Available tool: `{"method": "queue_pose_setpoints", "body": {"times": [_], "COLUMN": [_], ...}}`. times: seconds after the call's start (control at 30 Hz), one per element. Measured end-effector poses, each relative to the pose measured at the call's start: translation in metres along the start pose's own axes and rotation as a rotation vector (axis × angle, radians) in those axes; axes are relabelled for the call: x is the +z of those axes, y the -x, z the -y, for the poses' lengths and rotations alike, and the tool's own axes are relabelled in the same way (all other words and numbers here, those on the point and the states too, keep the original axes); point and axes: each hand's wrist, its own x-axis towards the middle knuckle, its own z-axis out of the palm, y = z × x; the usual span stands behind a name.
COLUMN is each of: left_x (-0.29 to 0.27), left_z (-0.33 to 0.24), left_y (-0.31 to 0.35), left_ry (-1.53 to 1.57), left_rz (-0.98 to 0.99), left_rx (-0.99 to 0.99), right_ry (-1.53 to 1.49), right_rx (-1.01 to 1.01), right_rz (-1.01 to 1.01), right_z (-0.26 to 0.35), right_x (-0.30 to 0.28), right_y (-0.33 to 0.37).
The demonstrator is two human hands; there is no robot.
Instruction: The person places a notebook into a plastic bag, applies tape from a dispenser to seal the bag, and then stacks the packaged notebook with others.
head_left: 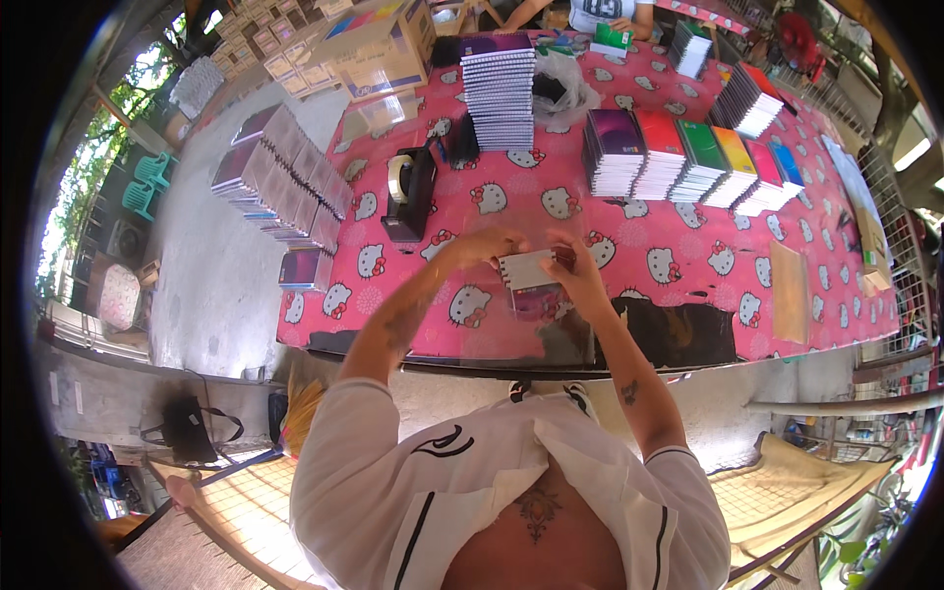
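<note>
The left hand point(495, 246) is smeared, so I can't make out its separate fingers or whether they touch the small notebook point(526, 268). The right hand point(580, 264) covers that notebook's right end. Well beyond both hands, a co-worker's shirt point(602, 12) is cut off above, the head out of sight. Nearer the hands, I can't name the black thing point(551, 88) by the clear bag point(582, 96).

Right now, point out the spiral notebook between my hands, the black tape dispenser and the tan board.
Spiral notebook point(529, 269): head view, on its pale upper face.
Black tape dispenser point(417, 195): head view, middle of its body.
Tan board point(790, 292): head view, middle of its flat face.
</note>
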Motion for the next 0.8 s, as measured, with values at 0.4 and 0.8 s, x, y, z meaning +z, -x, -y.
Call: {"method": "queue_pose_setpoints", "body": {"times": [0.4, 0.8], "left_x": [0.111, -0.201], "left_z": [0.003, 0.195], "left_y": [0.174, 0.288], "left_ry": [-0.079, 0.534], "left_rz": [-1.262, -2.154], "left_rx": [0.376, -0.27], "right_ry": [-0.082, -0.045], "right_rx": [0.072, 0.211], "right_rz": [-0.311, -0.298], "right_z": [-0.035, -0.038], "right_x": [-0.057, -0.069], "right_y": [-0.003, 0.038]}}
